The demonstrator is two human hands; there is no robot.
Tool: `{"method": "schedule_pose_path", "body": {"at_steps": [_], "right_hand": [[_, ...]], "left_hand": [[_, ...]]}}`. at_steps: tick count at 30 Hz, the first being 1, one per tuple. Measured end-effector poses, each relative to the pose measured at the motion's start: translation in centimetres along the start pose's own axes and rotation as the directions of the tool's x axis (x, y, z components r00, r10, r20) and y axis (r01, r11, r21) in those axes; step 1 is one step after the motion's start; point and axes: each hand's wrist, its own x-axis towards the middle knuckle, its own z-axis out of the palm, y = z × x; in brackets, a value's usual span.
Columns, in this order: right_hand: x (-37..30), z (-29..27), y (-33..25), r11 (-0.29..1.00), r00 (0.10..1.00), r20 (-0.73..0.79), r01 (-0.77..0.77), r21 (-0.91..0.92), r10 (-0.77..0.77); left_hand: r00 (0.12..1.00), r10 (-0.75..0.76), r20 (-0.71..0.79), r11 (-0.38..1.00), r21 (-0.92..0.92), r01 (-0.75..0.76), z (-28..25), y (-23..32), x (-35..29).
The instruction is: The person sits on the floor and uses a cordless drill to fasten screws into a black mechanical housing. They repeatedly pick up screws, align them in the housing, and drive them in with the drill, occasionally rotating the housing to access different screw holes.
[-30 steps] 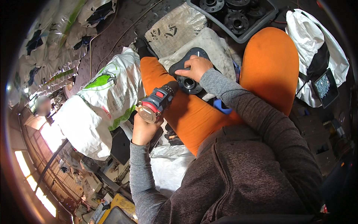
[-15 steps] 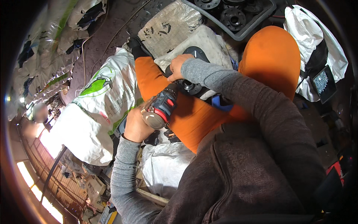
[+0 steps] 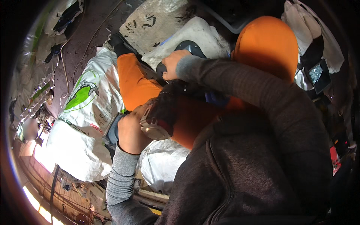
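My left hand [image 3: 132, 129] is wrapped round the handle of a cordless drill [image 3: 159, 119]. The drill lies low over my orange-clad thigh, its chuck end in deep shadow. Fingers of my right hand [image 3: 174, 66] are bent over a black round-edged part [image 3: 191, 48], which looks like a metal flange or disc. It rests on a whitish folded sack [image 3: 204, 32] beside my leg. Shadow and my right sleeve hide the space between the drill tip and the part, so I cannot see whether they touch.
A large white sack with a green print [image 3: 93, 108] stands to my left. Beyond my feet lies a woven beige sack [image 3: 144, 28]. The rim of a dark tray [image 3: 221, 23] shows at the top. A shallow black container of small silvery pieces [image 3: 317, 76] sits at the right.
The view has shifted and darkened around the drill and tray. My left hand still grips the drill, and my right hand stays on the black part.
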Motion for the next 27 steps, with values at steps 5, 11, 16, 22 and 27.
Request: {"method": "schedule_pose_path", "body": {"at_steps": [5, 11, 16, 22, 27], "right_hand": [[-0.1, -0.4, -0.1, 0.998, 0.999, 0.002, -0.047, -0.046, 0.047], [-0.5, -0.6, 0.2, 0.997, 0.997, -0.053, 0.059, -0.041, -0.061], [-1.4, 0.5, 2.6, 0.842, 0.886, -0.426, 0.084, 0.534, 0.182], [-6.9, 2.0, 5.2, 0.259, 0.771, -0.379, 0.283, 0.924, 0.511], [-5.8, 4.1, 6.3, 0.442, 0.841, -0.295, 0.076, 0.894, 0.453]], "left_hand": [[0.998, 0.044, -0.035, 0.998, 0.041, -0.042, 0.2, 0.1, -0.3], [0.999, -0.046, -0.015, 0.996, 0.074, 0.047, 0.2, -0.6, -2.3], [0.976, -0.113, -0.188, 0.992, -0.078, 0.099, 2.3, -1.5, -2.7], [0.970, -0.119, -0.210, 0.964, -0.258, 0.063, 3.8, 0.4, -3.1], [0.960, -0.129, -0.249, 0.968, -0.241, 0.067, 4.1, 1.3, -2.8]]}}
